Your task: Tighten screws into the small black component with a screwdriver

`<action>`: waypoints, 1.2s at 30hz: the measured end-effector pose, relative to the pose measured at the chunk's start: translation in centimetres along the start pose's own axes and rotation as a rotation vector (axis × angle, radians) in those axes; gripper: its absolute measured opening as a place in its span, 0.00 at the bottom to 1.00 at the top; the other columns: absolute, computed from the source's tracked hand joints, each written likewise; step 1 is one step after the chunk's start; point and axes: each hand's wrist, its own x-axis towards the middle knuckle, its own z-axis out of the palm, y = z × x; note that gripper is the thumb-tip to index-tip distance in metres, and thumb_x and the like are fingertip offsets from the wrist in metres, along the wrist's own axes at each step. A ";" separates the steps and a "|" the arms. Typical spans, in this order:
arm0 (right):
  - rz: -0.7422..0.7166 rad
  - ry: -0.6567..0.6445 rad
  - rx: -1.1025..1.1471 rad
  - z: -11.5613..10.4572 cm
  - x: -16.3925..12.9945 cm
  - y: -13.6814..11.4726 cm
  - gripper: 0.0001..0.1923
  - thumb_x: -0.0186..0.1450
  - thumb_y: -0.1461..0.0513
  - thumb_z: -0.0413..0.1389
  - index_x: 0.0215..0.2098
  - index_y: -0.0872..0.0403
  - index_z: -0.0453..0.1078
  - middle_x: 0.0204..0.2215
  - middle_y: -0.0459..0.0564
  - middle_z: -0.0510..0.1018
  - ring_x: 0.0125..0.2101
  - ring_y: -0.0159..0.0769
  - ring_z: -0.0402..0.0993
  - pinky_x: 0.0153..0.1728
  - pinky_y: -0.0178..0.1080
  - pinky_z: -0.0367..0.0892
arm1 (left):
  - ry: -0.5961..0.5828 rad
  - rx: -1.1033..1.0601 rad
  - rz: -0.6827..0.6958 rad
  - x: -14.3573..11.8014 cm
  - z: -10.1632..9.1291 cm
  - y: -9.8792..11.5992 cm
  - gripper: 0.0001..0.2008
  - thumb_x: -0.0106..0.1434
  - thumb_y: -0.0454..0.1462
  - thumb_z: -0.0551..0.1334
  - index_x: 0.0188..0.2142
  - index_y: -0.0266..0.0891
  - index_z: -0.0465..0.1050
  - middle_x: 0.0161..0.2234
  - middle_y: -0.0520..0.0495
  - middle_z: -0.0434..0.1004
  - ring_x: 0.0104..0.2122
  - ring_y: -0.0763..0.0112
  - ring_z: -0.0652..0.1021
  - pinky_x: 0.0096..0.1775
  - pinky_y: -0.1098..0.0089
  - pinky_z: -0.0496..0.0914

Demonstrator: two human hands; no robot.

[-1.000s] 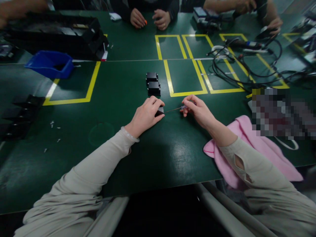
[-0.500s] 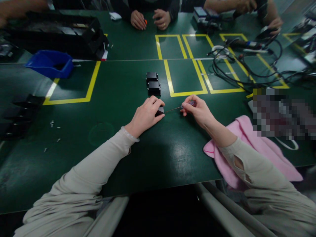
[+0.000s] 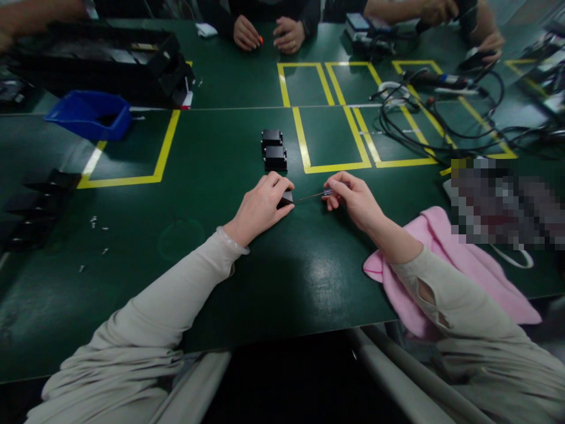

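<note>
Nearest the viewer, two beige-sleeved forearms reach up from 6 o'clock across the dark green tabletop (image 3: 198,147). At about 4 o'clock a crumpled pink cloth (image 3: 445,265) lies under the right forearm near the tabletop's front edge. At the centre, the left hand (image 3: 260,206) is curled down over a small black box-shaped part (image 3: 286,199), fingers closed on it and pressing it to the tabletop; only a corner of the part shows at the hand's 3 o'clock side. Just beside it at 3 o'clock, the right hand (image 3: 353,197) pinches the handle of a thin metal-shafted screwdriver (image 3: 314,194) between thumb and fingertips, the shaft lying nearly level with its tip meeting the part. Slightly beyond, at 12 o'clock of the left hand, two more small black box-shaped units (image 3: 274,150) stand one behind the other, touching, beside a yellow tape rectangle (image 3: 331,138). Out at 9 o'clock small pale screws (image 3: 93,222) are scattered, and at 10 o'clock sits a blue plastic bin (image 3: 90,115). At 2 o'clock a tangle of black cables (image 3: 424,118) spreads. Farthest, at 12 o'clock, another person's two hands (image 3: 269,32) rest on the far edge.
</note>
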 end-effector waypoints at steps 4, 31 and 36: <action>-0.006 0.003 -0.023 0.1 -0.1 0.0 0.13 0.68 0.52 0.63 0.35 0.52 0.70 0.15 0.38 0.70 0.19 0.29 0.69 0.30 0.37 0.69 | -0.003 0.012 -0.010 0.0 -0.1 0.1 0.15 0.68 0.37 0.66 0.52 0.40 0.68 0.51 0.42 0.72 0.50 0.58 0.75 0.40 0.64 0.75; -0.009 -0.008 -0.033 -0.2 0.1 0.1 0.14 0.66 0.52 0.66 0.35 0.51 0.69 0.16 0.37 0.70 0.20 0.29 0.71 0.30 0.37 0.71 | 0.007 0.007 -0.025 0.0 0.1 -0.1 0.16 0.67 0.37 0.67 0.52 0.40 0.68 0.51 0.42 0.72 0.51 0.57 0.75 0.43 0.62 0.76; -0.005 -0.013 -0.025 -0.3 0.1 0.1 0.14 0.66 0.53 0.67 0.36 0.51 0.69 0.17 0.37 0.71 0.21 0.29 0.72 0.31 0.37 0.71 | -0.003 0.006 -0.021 0.1 0.0 -0.1 0.17 0.67 0.36 0.68 0.53 0.39 0.68 0.51 0.42 0.72 0.50 0.58 0.75 0.43 0.63 0.76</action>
